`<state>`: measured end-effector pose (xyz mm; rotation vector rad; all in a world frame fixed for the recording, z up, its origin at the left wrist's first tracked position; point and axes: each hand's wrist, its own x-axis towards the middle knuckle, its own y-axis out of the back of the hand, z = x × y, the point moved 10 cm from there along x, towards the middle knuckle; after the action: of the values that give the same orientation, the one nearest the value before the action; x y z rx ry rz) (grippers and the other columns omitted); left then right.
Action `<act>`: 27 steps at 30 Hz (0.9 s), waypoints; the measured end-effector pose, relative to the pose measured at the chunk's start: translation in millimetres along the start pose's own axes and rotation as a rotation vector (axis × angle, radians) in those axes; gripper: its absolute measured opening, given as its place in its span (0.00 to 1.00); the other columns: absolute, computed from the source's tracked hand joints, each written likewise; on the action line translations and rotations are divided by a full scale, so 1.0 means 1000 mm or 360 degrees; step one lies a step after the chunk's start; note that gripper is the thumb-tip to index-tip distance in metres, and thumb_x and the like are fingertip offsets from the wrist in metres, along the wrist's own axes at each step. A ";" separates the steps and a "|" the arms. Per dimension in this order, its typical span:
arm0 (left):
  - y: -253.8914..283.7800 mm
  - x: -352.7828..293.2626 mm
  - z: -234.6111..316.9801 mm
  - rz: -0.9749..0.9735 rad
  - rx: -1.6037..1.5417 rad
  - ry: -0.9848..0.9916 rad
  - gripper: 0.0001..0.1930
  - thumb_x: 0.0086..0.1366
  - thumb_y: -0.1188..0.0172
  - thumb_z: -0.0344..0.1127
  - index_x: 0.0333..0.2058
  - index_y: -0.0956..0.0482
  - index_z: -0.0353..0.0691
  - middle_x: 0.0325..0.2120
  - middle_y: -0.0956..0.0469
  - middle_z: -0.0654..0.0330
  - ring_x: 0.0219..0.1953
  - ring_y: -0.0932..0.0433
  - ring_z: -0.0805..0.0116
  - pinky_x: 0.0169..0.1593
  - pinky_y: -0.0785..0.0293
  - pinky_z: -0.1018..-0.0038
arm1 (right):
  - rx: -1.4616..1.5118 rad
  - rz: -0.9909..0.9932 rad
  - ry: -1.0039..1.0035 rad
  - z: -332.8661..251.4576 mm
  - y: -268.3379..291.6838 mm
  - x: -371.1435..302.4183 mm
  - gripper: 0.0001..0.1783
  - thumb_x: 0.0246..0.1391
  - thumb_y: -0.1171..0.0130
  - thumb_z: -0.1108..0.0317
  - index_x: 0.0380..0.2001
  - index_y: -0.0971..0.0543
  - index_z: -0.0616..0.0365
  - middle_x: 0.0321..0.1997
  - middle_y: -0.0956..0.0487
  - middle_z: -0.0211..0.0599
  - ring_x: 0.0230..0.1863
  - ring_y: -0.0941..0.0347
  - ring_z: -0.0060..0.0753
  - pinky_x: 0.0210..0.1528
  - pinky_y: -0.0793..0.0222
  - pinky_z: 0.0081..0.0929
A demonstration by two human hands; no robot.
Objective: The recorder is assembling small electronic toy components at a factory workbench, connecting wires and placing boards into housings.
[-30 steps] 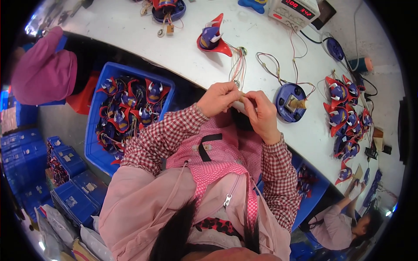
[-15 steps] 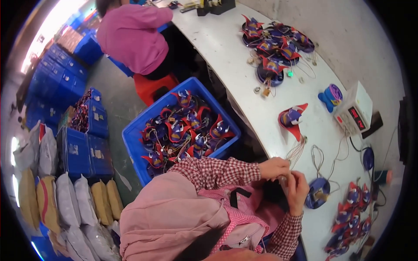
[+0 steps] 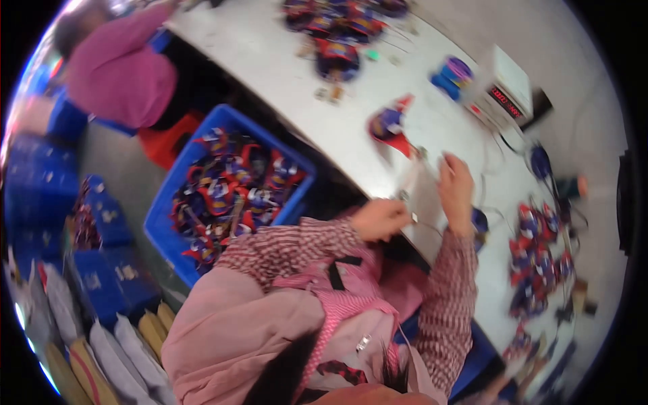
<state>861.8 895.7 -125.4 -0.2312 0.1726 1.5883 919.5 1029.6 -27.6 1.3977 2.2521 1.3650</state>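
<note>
as i look on, the purple-and-red toy (image 3: 387, 126) sits on the white worktop (image 3: 263, 64), straight ahead of the left hand (image 3: 383, 219) but ahead and leftward of the right hand (image 3: 456, 189), which is the nearer of the two. its red wings (image 3: 401, 143) point one forward and one back toward the person's side, though blur hides the body's lean. the left hand's fingertips seem pinched on a small pale piece (image 3: 414, 217), while the right hand is too smeared for me to tell whether it grips anything.
</note>
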 end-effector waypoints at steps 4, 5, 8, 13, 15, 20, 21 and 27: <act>0.002 -0.003 -0.009 0.0040 -0.0039 0.0010 0.13 0.62 0.47 0.39 0.31 0.24 0.33 0.15 0.27 0.62 0.11 0.30 0.78 0.16 0.33 0.79 | 0.0209 -0.0106 -0.0188 0.033 -0.033 0.023 0.14 0.55 0.51 0.66 0.41 0.24 0.61 0.39 0.26 0.54 0.39 0.28 0.54 0.41 0.31 0.42; 0.007 -0.008 -0.004 0.0072 -0.0007 -0.0060 0.12 0.62 0.46 0.38 0.31 0.24 0.32 0.15 0.27 0.62 0.12 0.30 0.78 0.17 0.33 0.79 | 0.0188 -0.0105 -0.0207 0.034 -0.037 0.026 0.14 0.55 0.51 0.66 0.41 0.24 0.61 0.39 0.26 0.54 0.39 0.28 0.54 0.41 0.31 0.42; 0.023 -0.019 0.001 0.0150 0.0052 -0.0188 0.10 0.61 0.45 0.35 0.30 0.25 0.32 0.15 0.27 0.62 0.14 0.30 0.78 0.19 0.34 0.80 | -0.0203 -0.0121 0.0008 0.022 -0.048 0.032 0.15 0.54 0.48 0.67 0.43 0.24 0.61 0.36 0.26 0.50 0.37 0.27 0.48 0.42 0.31 0.34; 0.061 -0.034 0.015 0.0563 0.0380 -0.0589 0.06 0.60 0.43 0.30 0.32 0.24 0.33 0.19 0.27 0.64 0.20 0.31 0.82 0.24 0.34 0.83 | -0.0157 -0.0286 0.0166 0.018 -0.068 0.026 0.15 0.52 0.46 0.66 0.42 0.25 0.61 0.33 0.27 0.50 0.37 0.28 0.49 0.40 0.31 0.34; 0.068 -0.034 0.016 0.0661 0.0493 -0.0605 0.05 0.59 0.42 0.29 0.33 0.24 0.33 0.20 0.27 0.62 0.21 0.30 0.79 0.25 0.34 0.81 | -0.0142 -0.0363 0.0105 0.022 -0.072 0.027 0.13 0.51 0.45 0.66 0.39 0.25 0.62 0.33 0.27 0.50 0.39 0.29 0.48 0.40 0.32 0.35; 0.058 -0.032 0.049 0.0803 0.0938 -0.1008 0.06 0.56 0.41 0.27 0.34 0.24 0.35 0.22 0.28 0.59 0.23 0.29 0.69 0.28 0.32 0.77 | -0.0125 -0.0418 -0.0005 0.032 -0.075 0.030 0.11 0.47 0.41 0.67 0.33 0.26 0.62 0.33 0.26 0.49 0.36 0.27 0.50 0.37 0.30 0.37; 0.055 -0.028 0.051 0.0797 0.1009 -0.1041 0.08 0.55 0.41 0.27 0.35 0.24 0.35 0.24 0.29 0.58 0.26 0.29 0.67 0.29 0.31 0.75 | -0.0122 -0.0418 -0.0011 0.032 -0.074 0.030 0.11 0.47 0.41 0.67 0.33 0.26 0.62 0.33 0.26 0.49 0.36 0.27 0.50 0.37 0.30 0.37; 0.033 -0.011 0.052 0.0718 0.1356 -0.1065 0.15 0.51 0.39 0.30 0.40 0.24 0.38 0.28 0.29 0.58 0.33 0.30 0.60 0.36 0.31 0.70 | 0.0251 -0.0525 -0.0246 0.046 -0.078 0.027 0.11 0.45 0.39 0.68 0.28 0.26 0.64 0.23 0.23 0.39 0.25 0.29 0.31 0.29 0.33 0.25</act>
<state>826.8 896.7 -73.8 1.0508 0.3732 1.7982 880.1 1067.3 -105.0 1.0655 2.3932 0.9622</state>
